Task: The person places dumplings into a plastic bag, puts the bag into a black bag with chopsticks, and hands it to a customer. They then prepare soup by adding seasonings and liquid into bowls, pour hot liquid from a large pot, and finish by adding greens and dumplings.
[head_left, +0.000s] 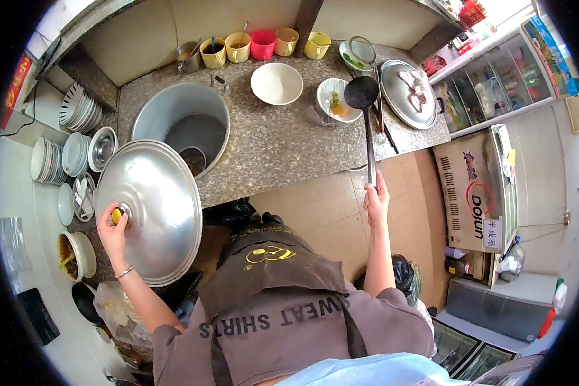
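Observation:
My left hand point(114, 239) is closed on the yellow-topped knob of a large domed metal lid point(164, 212). The lid is tilted beside a big metal pot point(141, 122), which stands uncovered on the speckled counter. Inside the pot a small round vessel point(193, 157) rests near the front wall. My right hand point(376, 198) grips the handle end of a long black ladle point(361, 93). The ladle's bowl is above the counter, at the right edge of a white bowl with yellow-green food point(338, 101). Farther left sits a plain white bowl point(276, 83).
Several mugs, one of them a pink mug point(262, 45), line the counter's back. A round metal lid point(408, 93) with a cloth on it lies at right. Stacked plates point(48, 159) stand at left. A cardboard box point(466, 190) and a glass-fronted cabinet point(502, 80) are at right.

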Demonstrator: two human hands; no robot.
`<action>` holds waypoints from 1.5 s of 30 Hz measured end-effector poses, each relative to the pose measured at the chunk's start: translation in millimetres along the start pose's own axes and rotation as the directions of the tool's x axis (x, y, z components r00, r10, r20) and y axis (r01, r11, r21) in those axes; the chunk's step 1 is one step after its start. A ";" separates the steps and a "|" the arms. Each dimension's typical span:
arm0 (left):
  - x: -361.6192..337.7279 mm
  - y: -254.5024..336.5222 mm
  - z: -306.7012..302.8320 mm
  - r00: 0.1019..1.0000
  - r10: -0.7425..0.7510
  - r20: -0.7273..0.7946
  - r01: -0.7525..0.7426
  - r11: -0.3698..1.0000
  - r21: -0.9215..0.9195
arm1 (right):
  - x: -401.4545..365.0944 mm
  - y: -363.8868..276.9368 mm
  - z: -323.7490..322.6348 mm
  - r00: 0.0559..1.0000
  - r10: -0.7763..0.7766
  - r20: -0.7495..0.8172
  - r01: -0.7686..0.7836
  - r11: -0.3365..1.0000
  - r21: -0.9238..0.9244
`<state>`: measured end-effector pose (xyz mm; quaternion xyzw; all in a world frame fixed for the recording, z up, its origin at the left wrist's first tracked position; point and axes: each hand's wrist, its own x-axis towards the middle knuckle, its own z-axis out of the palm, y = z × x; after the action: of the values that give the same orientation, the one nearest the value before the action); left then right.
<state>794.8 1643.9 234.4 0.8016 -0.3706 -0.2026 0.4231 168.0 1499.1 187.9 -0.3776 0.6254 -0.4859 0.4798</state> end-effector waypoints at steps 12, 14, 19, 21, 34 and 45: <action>0.0 12.0 4.9 1.000 -0.024 0.019 0.024 1.000 0.011 | -12.0 0.2 -11.7 0.816 -0.574 0.068 0.433 0.531 -0.728; 0.2 10.4 -1.5 0.999 -0.051 0.013 0.051 0.998 -0.021 | -25.3 -14.0 -0.4 0.940 -0.339 0.038 0.204 0.470 -0.859; 4.9 -7.7 -17.7 1.000 0.002 -0.017 -0.002 1.000 -0.009 | -27.6 17.1 44.2 0.820 -0.537 0.198 0.538 0.607 -0.585; 3.4 -12.5 -28.2 0.999 0.002 -0.040 -0.004 0.999 -0.047 | -42.3 20.0 80.2 0.824 -0.501 0.264 0.566 0.714 -0.411; -6.2 -42.4 -77.0 0.985 0.012 -0.174 0.010 0.992 0.125 | 0.2 83.1 394.6 0.635 0.471 0.612 -0.563 0.825 -0.051; -16.8 -59.3 -94.5 0.977 -0.051 -0.209 0.065 0.996 0.062 | 58.3 196.4 483.5 0.765 0.385 0.516 -0.103 0.864 -0.493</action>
<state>869.4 1728.4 238.3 0.8429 -0.3077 -0.1173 0.4254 619.7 1373.4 -48.8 -0.5216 0.5784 -0.1200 0.6156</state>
